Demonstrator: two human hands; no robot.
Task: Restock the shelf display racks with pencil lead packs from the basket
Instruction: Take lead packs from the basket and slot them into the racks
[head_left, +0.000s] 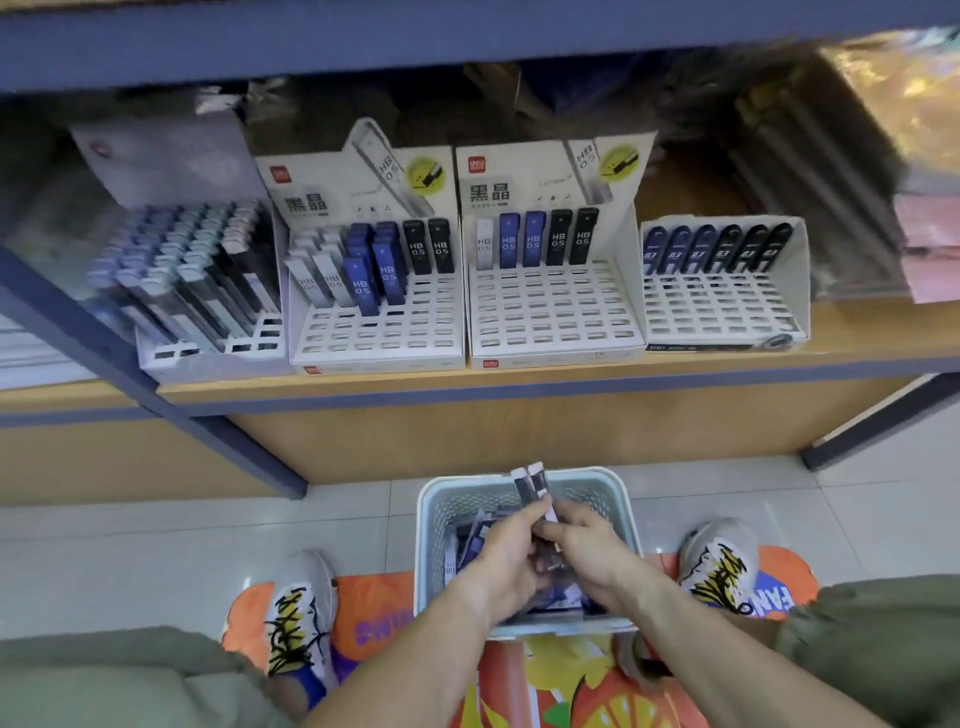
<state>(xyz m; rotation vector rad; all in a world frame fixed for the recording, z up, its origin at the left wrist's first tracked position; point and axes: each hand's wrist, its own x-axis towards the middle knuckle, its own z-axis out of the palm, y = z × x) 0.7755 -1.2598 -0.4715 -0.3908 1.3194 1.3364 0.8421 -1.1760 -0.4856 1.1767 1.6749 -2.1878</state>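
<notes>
Lead packs (535, 486), slim rectangular | both hands' grip | over perforated plastic basket (618, 499)

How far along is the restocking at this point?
Early to midway. The leftmost rack looks nearly full and the second rack partly filled. Both hands, left hand and right hand, hold a few packs over the basket. The third rack and rightmost rack each hold one back row only.
</notes>
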